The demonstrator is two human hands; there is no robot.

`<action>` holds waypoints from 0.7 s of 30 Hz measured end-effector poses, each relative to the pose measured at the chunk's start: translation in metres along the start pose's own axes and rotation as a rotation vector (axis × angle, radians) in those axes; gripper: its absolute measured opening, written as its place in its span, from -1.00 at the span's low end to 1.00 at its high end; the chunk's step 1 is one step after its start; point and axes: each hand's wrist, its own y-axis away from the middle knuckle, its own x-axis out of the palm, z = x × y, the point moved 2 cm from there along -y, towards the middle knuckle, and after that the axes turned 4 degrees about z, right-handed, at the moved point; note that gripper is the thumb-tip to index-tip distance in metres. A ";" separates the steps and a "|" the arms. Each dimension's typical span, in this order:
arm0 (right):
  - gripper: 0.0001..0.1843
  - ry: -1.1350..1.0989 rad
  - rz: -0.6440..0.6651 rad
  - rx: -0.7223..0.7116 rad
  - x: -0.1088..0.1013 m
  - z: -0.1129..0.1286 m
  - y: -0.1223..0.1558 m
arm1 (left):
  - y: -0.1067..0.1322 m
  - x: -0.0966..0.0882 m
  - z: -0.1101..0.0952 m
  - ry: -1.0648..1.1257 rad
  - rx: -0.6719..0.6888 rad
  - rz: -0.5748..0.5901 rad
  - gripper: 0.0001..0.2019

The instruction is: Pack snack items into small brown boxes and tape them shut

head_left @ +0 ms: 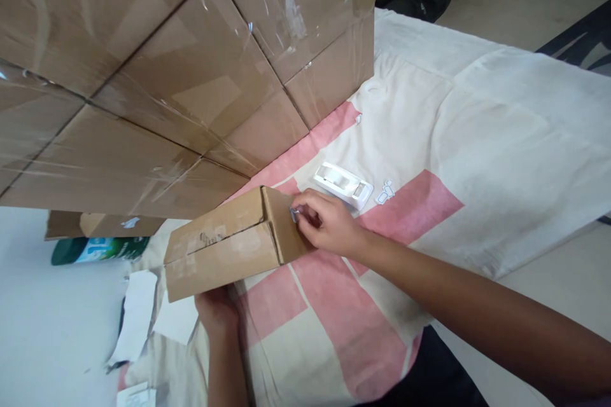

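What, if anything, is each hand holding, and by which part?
The left hand supports the cardboard box from underneath, fingers hidden. The right hand pinches a small bluish piece between thumb and fingertips; which part is too small to tell.

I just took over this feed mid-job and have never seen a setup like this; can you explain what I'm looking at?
There's no machine: these are a person's bare hands, seen from a head-worn camera looking forward and down. The left hand is at the underside of a small cardboard box, its fingers hidden, seemingly supporting it. The right hand pinches a small pale piece against or close to the box's end; it's too small to identify. On the pink-and-white cloth lie a white device and some small white cutouts. Behind stand large taped cartons.
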 end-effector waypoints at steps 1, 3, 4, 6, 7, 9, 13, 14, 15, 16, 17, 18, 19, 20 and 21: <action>-0.75 0.001 0.000 0.003 0.000 0.000 0.000 | 0.000 0.000 0.000 0.004 0.004 0.004 -0.66; -0.73 0.004 -0.003 0.010 0.000 0.001 0.000 | 0.000 -0.001 0.000 0.009 0.018 0.013 -0.66; -0.72 0.003 -0.007 0.013 0.000 0.001 0.000 | 0.000 -0.001 0.001 0.009 0.025 0.018 -0.66; -0.72 -0.001 -0.013 0.015 0.000 0.001 0.000 | 0.000 -0.002 0.001 0.008 0.041 0.027 -0.65; -0.73 -0.003 -0.016 0.016 0.000 0.001 0.000 | 0.000 -0.003 0.002 0.006 0.045 0.032 -0.65; -0.74 -0.006 -0.018 0.008 0.000 0.002 0.001 | -0.001 -0.004 0.002 0.002 0.044 0.039 -0.64; -0.73 -0.013 -0.006 -0.016 0.000 0.002 0.001 | -0.001 -0.005 0.003 -0.005 0.026 0.039 -0.64; -0.73 -0.013 -0.007 -0.017 0.000 0.002 0.001 | -0.001 -0.004 0.003 -0.005 0.027 0.039 -0.63; -0.73 -0.013 -0.010 -0.015 0.000 0.002 0.001 | -0.001 -0.004 0.002 -0.006 0.027 0.038 -0.63; -0.73 -0.013 -0.013 -0.011 0.000 0.002 0.001 | -0.001 -0.004 0.002 -0.007 0.028 0.037 -0.62; -0.74 -0.011 -0.014 -0.004 -0.001 0.001 0.001 | 0.000 -0.003 0.002 -0.009 0.027 0.039 -0.61; -0.74 -0.010 -0.011 0.005 -0.001 0.001 0.000 | 0.000 -0.003 0.001 -0.010 0.027 0.043 -0.61; -0.73 -0.010 -0.008 0.012 -0.001 0.001 0.000 | 0.000 -0.003 0.001 -0.012 0.027 0.049 -0.61; -0.73 -0.011 -0.006 0.019 -0.001 0.001 0.000 | 0.000 -0.002 0.000 -0.012 0.028 0.058 -0.61; -0.72 -0.012 -0.004 0.025 0.000 0.001 0.000 | 0.001 -0.002 0.000 -0.010 0.031 0.065 -0.60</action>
